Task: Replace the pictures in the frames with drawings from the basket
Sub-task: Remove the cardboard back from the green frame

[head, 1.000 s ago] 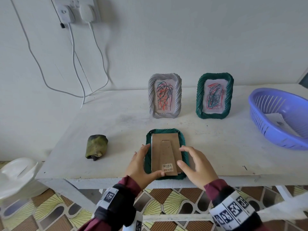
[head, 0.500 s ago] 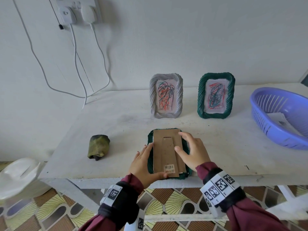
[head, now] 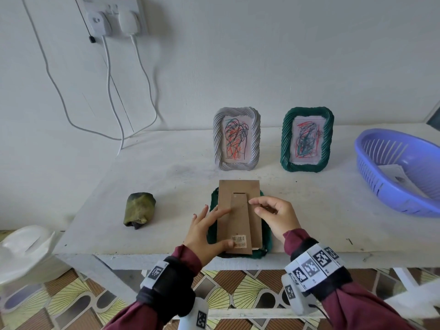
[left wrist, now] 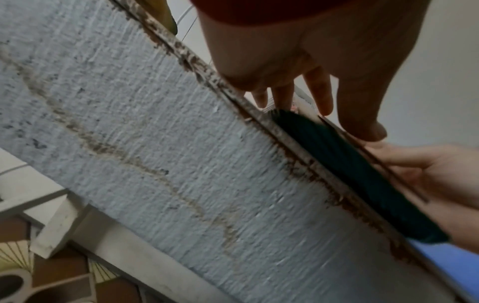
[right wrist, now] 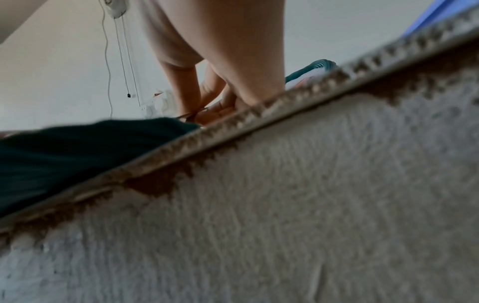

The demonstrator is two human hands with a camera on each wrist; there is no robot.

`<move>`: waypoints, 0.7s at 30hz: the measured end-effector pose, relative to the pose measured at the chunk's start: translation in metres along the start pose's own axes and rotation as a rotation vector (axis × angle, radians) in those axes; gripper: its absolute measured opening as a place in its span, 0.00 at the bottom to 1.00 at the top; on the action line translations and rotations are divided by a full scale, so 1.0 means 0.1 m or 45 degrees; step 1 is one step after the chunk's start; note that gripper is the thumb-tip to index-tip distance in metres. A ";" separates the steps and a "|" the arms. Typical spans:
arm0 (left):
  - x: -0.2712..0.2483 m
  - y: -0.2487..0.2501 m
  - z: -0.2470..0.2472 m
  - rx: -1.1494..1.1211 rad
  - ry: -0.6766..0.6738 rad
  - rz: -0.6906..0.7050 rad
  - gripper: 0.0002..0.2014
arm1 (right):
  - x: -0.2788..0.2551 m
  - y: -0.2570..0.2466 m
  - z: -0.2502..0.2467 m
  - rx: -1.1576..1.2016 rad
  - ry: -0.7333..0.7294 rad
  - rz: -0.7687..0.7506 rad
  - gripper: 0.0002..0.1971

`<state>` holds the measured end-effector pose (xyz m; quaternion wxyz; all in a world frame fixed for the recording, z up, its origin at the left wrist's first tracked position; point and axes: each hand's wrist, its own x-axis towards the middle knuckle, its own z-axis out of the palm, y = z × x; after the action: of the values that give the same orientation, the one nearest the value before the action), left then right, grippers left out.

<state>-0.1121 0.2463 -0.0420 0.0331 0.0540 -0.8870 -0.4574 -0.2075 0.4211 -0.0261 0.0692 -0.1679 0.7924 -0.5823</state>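
Working on the face-down green frame point(head: 239, 225) at the table's point(head: 166, 186) front edge, so the cardboard backing board point(head: 238, 210) with its fold-out stand is up and reachable, which makes sense if you want the old picture out. Left hand point(head: 206, 231) lies flat with fingers spread and straight, thumb on the barcode sticker point(head: 238, 241), looks like it's just pinning the frame so it won't slide. Right hand point(head: 276, 216) has its fingers curled at the board's right edge, seemingly pinching it to pry it up. Head view can't show any gap there, but the left wrist view does: board edge point(left wrist: 376, 157) sits lifted off the dark frame point(left wrist: 344, 164) with right-hand fingers point(left wrist: 404, 162) against it. Behind this frame stand a white frame point(head: 236, 138) and another green frame point(head: 307, 140), both already showing scribble drawings. Further right of those, the purple basket point(head: 390, 167) holds at least one paper point(head: 396, 177). Left of the frame there's a crumpled green lump point(head: 139, 209), no idea what.
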 end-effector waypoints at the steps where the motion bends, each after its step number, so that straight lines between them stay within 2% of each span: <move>1: 0.01 0.03 -0.01 -0.115 0.049 -0.016 0.27 | -0.01 -0.02 -0.01 0.045 0.003 -0.004 0.17; 3: 0.04 0.10 -0.03 -0.276 0.147 -0.018 0.17 | -0.03 -0.07 -0.01 0.121 0.000 -0.006 0.17; 5: 0.09 0.18 -0.07 -0.426 0.173 -0.034 0.12 | -0.04 -0.11 -0.01 0.167 -0.002 -0.015 0.17; 9: 0.17 0.29 -0.21 -0.679 0.189 -0.138 0.14 | -0.06 -0.17 0.00 0.198 -0.008 -0.052 0.15; 12: 0.16 0.28 -0.37 -0.791 0.202 -0.204 0.15 | -0.07 -0.09 -0.03 0.041 -0.037 -0.060 0.15; 17: 0.04 0.04 -0.72 -0.723 0.352 -0.339 0.14 | -0.13 0.22 -0.10 -0.626 -0.009 -0.108 0.14; 21: -0.04 -0.20 -0.82 -0.493 0.487 -0.420 0.14 | -0.16 0.32 -0.11 -0.754 0.005 -0.085 0.16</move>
<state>-0.0980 0.1690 -0.0103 0.1344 0.2750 -0.7404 -0.5984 -0.2022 0.4450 -0.0544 -0.0033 -0.2056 0.9220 -0.3280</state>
